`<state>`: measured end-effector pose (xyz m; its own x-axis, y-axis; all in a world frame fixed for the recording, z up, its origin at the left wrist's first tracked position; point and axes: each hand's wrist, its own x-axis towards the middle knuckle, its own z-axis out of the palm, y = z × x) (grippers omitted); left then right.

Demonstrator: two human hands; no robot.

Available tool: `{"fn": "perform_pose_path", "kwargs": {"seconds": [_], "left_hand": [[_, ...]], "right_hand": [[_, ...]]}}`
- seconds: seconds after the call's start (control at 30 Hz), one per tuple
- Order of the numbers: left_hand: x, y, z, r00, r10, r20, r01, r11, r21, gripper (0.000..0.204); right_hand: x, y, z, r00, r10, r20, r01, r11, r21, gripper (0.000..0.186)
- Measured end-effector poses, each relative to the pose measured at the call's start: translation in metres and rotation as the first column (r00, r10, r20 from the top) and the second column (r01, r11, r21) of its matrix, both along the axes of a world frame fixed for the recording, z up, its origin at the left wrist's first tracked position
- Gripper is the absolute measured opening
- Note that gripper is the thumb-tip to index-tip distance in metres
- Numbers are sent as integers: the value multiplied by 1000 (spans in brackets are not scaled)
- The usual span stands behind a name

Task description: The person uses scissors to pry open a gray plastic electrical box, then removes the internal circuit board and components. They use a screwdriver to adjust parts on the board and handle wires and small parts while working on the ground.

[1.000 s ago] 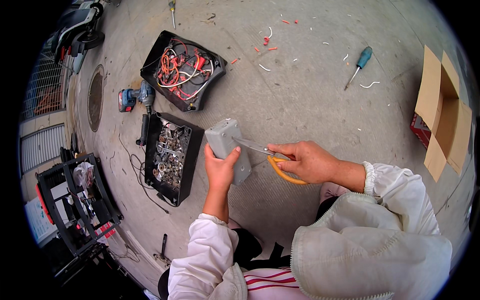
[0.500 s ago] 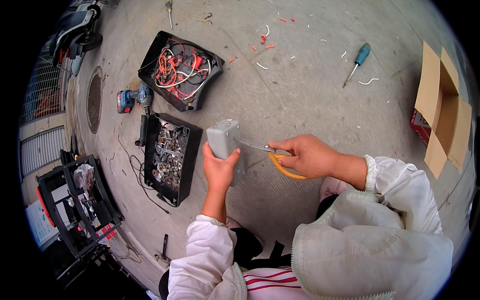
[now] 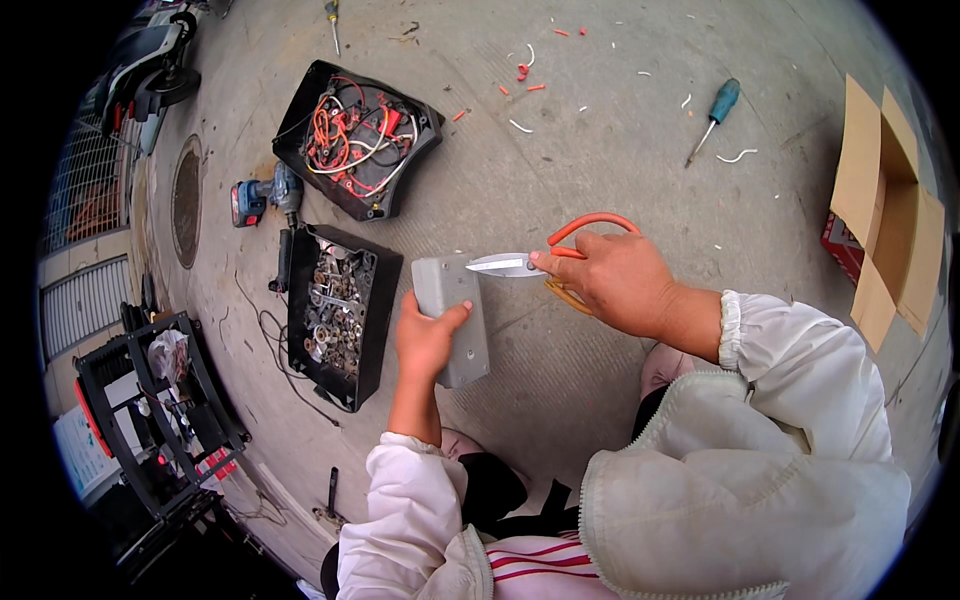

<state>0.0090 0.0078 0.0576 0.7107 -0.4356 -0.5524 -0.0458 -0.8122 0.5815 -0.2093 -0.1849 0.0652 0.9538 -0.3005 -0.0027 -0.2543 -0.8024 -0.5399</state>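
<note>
My left hand [image 3: 425, 340] is closed around a grey rectangular housing [image 3: 462, 354] with small screws or holes in its face, held upright in front of me. In my right hand [image 3: 625, 285] is a pair of scissors [image 3: 500, 265] with orange and red handles, my fingers round the handles and pivot. The blade tips point left, at the top edge of the housing; whether they touch it I cannot tell. Just left of the housing lies a black open case [image 3: 375, 330] full of small metal hardware.
Beyond are a black tray [image 3: 398, 200] of tangled wires, a cordless drill [image 3: 258, 196], a teal screwdriver [image 3: 726, 100] and scattered wire scraps. At right is an open cardboard box [image 3: 912, 280]; at left, a black metal frame [image 3: 160, 470] and a parked scooter [image 3: 140, 60].
The scissors have turned and risen, with the flat of the blades and both handle loops now showing. The housing has shifted slightly downward and turned; my right hand has moved up.
</note>
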Motion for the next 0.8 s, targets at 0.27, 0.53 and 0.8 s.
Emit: {"fn": "perform_pose_path", "kwargs": {"seconds": [0.27, 0.53, 0.8], "left_hand": [[6, 0, -5, 976, 90, -196, -173, 872, -457, 59], [-2, -5, 1, 990, 65, -127, -121, 858, -500, 58], [-6, -9, 4, 991, 66, -120, -118, 858, -499, 60]], "right_hand": [[-5, 0, 28, 921, 68, -383, 383, -331, 862, 37], [-2, 6, 40, 921, 100, -377, 385, -391, 836, 36], [-2, 9, 39, 923, 93, -374, 381, -367, 848, 36]]}}
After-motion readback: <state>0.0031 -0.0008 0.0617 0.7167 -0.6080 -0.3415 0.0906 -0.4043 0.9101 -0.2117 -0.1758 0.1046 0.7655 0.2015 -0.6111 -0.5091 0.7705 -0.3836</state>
